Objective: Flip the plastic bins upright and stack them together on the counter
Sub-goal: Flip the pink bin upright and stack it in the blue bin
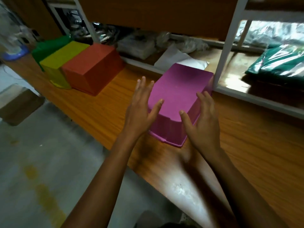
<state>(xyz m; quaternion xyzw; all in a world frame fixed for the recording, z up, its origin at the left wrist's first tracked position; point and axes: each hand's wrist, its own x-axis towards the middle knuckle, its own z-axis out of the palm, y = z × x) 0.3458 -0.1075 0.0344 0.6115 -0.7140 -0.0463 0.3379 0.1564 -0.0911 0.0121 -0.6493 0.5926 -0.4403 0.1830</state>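
**Both hands open around the upturned purple bin**

Your left hand is open, with the fingers straight and spread. It is held at the left side of the purple rectangular plastic bin, and the thumb reaches over the bin's top edge. Your right hand is open too, with the fingers loosely bent along the bin's right side and the thumb at its near top corner. Neither hand has closed round anything. The picture is too blurred to tell whether skin actually touches the plastic.

The purple bin sits upside down on the wooden worktop, flat base upward and rim down on the wood. Its far right corner is just beside a white metal shelf post.

Well apart from it, further along the worktop to your left, three more bins stand upside down in a row, side against side. A red-orange rectangular plastic bin is nearest, then a yellow plastic bin, then a green plastic bin at the far end.

Behind the purple bin a white sheet lies on the shelf. To the right of the post lies a dark green packet in clear wrap. Beyond the green bin stands a blue-rimmed object, blurred. A brown cardboard box sits on the grey floor beside the worktop's left edge.
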